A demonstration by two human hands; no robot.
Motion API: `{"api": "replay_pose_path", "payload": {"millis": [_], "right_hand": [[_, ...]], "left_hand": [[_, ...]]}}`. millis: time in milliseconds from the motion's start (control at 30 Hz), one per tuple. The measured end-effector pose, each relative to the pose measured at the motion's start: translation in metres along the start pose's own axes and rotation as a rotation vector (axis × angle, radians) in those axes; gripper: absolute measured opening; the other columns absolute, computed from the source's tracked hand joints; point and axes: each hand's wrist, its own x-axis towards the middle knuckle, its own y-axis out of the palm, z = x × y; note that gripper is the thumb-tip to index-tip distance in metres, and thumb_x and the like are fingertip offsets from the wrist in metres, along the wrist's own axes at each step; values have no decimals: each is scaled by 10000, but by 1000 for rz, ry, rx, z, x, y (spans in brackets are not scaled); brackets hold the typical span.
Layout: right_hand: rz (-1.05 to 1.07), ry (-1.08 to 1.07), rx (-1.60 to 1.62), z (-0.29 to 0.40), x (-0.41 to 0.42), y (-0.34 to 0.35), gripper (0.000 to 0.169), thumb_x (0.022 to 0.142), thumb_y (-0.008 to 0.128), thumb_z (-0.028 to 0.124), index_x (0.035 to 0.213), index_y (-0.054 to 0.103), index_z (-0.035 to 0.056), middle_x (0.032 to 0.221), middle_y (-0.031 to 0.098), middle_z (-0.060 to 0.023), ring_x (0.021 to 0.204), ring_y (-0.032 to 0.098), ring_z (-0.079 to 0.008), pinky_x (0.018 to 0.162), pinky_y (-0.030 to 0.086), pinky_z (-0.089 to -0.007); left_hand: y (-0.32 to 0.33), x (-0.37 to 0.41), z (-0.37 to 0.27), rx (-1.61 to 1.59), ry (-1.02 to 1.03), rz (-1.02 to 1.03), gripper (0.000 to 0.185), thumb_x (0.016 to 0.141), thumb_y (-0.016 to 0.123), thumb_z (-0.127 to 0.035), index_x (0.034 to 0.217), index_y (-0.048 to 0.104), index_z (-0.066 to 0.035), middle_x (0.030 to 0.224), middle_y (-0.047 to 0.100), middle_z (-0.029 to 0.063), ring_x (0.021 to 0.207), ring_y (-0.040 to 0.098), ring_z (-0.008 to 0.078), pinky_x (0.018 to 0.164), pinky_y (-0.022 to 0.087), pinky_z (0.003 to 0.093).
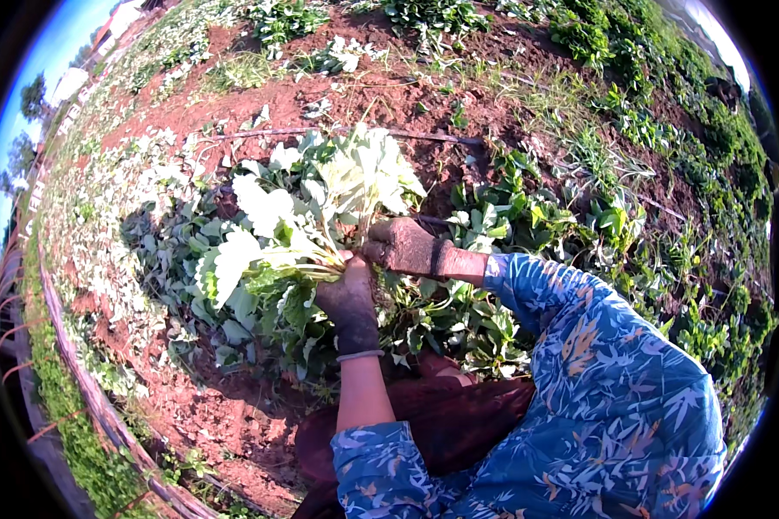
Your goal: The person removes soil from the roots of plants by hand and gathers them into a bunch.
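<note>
My left hand [350,295], in a soil-stained glove with a light band at the wrist, is closed around the stems of a bunch of leafy plants [259,259]. Its broad leaves fan out to the left, bleached by sunlight. Right beside it, my right hand [406,246], in a dirty glove with a dark cuff, grips the base of more upright leafy stems [363,172]. The two hands touch at the stem bases. Some roots or soil seem to hang below them. The fingertips are partly hidden by stems.
Low leafy plants [493,331] grow to the right and close to my knees. Wilted, pale plants [130,168] cover the soil at left. A thin irrigation line [428,135] crosses the reddish soil [285,107] ahead. A long wooden-looking edge [91,396] borders the plot at left.
</note>
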Motion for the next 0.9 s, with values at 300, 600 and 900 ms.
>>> {"api": "replay_pose_path", "payload": {"millis": [300, 600, 900], "right_hand": [[-172, -109, -175, 25, -15, -27, 119, 795, 650, 158, 846, 627, 53, 685, 586, -141, 664, 613, -370, 577, 482, -446], [7, -565, -544, 16, -12, -85, 377, 764, 628, 206, 1125, 626, 95, 1057, 664, -100, 695, 653, -278, 570, 512, -403], [132, -456, -852, 35, -7, -66, 346, 759, 629, 263, 1028, 614, 46, 1005, 661, -149, 662, 652, -281, 542, 503, -421]], "left_hand": [[3, -2, -9, -388, -266, 67, 275, 724, 678, 142, 961, 604, 24, 908, 651, 91, 785, 638, 205, 742, 550, 334], [-19, 7, -62, -197, -413, 284, 185, 818, 677, 12, 1003, 670, 25, 988, 658, 53, 812, 629, 128, 741, 530, 258], [-14, 1, -3, -231, -394, 483, 368, 796, 659, 13, 1152, 569, 39, 1086, 637, 96, 947, 633, 197, 838, 532, 325]]}}
